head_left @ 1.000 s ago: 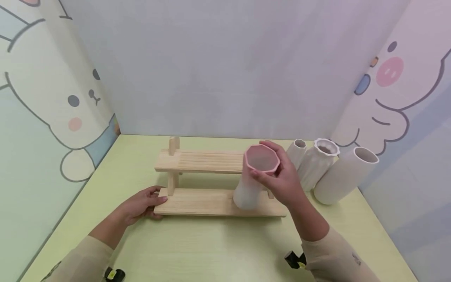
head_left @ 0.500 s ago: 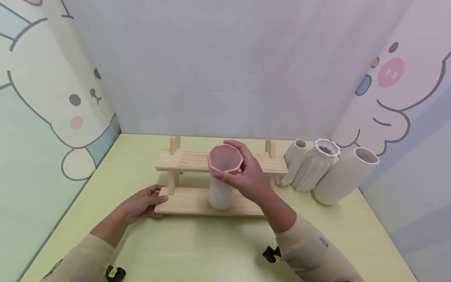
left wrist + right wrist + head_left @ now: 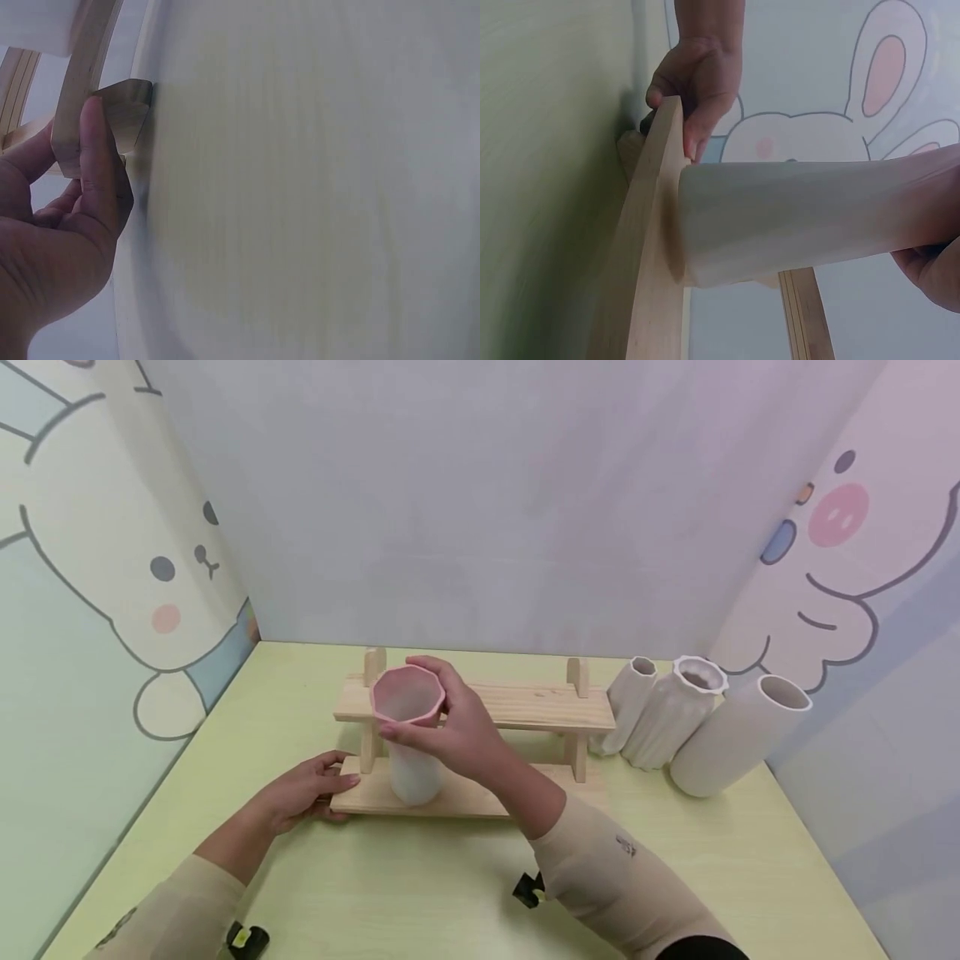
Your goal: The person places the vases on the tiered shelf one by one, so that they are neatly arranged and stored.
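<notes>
A vase (image 3: 415,772), white below and pink at its many-sided rim, stands upright at the left part of the wooden rack's lower board (image 3: 480,806). My right hand (image 3: 465,731) grips it near the rim, thumb in front and fingers round the back. In the right wrist view the white vase (image 3: 795,214) has its base at the board, touching it or nearly so. My left hand (image 3: 303,793) holds the left end of that lower board, thumb on top and fingers beneath; in the left wrist view this hand (image 3: 67,217) pinches the board end (image 3: 75,120).
Right of the rack, three white vases stand in a group: a slim one (image 3: 628,706), a ribbed one with a wavy rim (image 3: 671,718) and a wide smooth one (image 3: 731,739). The rack's upper board (image 3: 547,706) lies behind the lower one. Printed walls enclose the table (image 3: 390,893).
My right hand has carried the pink-rimmed vase leftward along the lower board, from its right part to its left part. My left hand has kept its hold on the board end.
</notes>
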A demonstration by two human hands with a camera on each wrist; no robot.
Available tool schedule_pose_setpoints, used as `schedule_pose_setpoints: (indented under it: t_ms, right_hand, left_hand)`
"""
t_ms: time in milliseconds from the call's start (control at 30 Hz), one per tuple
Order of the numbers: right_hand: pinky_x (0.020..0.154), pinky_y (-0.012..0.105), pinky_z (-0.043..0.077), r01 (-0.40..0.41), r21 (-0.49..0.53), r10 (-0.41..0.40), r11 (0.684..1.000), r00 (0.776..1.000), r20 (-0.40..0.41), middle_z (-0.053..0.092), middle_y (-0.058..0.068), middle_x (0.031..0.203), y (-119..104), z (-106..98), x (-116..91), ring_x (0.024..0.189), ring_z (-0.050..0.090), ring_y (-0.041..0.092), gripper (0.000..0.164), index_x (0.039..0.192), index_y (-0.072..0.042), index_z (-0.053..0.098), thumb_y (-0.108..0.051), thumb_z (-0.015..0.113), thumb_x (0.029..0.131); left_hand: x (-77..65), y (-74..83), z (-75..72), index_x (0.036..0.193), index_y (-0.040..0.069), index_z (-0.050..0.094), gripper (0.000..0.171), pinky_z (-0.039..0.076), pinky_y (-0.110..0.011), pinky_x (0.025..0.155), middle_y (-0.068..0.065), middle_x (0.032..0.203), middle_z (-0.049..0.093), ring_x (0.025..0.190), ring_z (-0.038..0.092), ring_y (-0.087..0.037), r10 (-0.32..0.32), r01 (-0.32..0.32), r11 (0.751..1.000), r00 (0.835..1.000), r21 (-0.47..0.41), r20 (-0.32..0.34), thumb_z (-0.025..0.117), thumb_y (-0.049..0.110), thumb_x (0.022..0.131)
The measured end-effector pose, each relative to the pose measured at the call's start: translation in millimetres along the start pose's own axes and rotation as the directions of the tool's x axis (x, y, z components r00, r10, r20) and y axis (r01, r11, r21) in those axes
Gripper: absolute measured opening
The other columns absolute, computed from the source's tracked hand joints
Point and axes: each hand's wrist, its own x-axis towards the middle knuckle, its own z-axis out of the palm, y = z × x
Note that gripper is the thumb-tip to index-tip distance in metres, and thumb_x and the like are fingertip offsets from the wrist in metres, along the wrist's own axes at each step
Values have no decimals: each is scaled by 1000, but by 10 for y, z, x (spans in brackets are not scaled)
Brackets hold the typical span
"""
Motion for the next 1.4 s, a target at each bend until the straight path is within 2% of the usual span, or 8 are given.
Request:
schedule_pose_setpoints:
  t_ms: [433,667,1000,1267,1400]
  right_hand:
    - [74,29,59,-24,9,24,1000,999,-23,56,-2,123,117,233,220,96,62,14,79,144,-31,39,-38,82,79]
    - [81,27,58,-20,1,20,1000,1000,-13,55,-1,125,151,261,283,106,60,11,78,146,-28,35,-43,77,82]
    - [82,27,57,8,7,-7,1000,1000,-20,55,0,126,157,287,281,110,57,12,81,148,-20,32,-42,76,84]
    - [82,27,57,7,5,-7,1000,1000,5,53,0,128,155,263,293,110,57,13,80,148,-26,31,-43,76,84]
    - [88,33,56,13,-99,-14,995,1000,-6,50,-4,134,135,193,238,113,56,12,91,152,-33,20,-52,75,82]
  left_hand:
    - [3,3,-3,147,-1,25,66,61,-43,79,-12,116,61,98,67,-23,7,-7,1000,1000,14,5,60,29,99]
    - [9,4,4,148,-1,24,68,60,-45,81,-14,119,59,99,67,-24,5,-5,1000,1000,5,4,60,28,99]
    - [19,42,-9,147,-1,24,67,60,-44,81,-13,117,60,98,67,-23,-5,5,1000,1000,11,8,60,27,99]
    - [0,85,-2,149,-1,21,69,61,-42,80,-12,116,61,97,68,-23,-21,21,1000,1000,22,7,59,28,99]
    - [-19,55,19,149,-1,20,68,61,-41,80,-10,114,62,96,68,-22,-25,25,1000,1000,14,3,59,28,100]
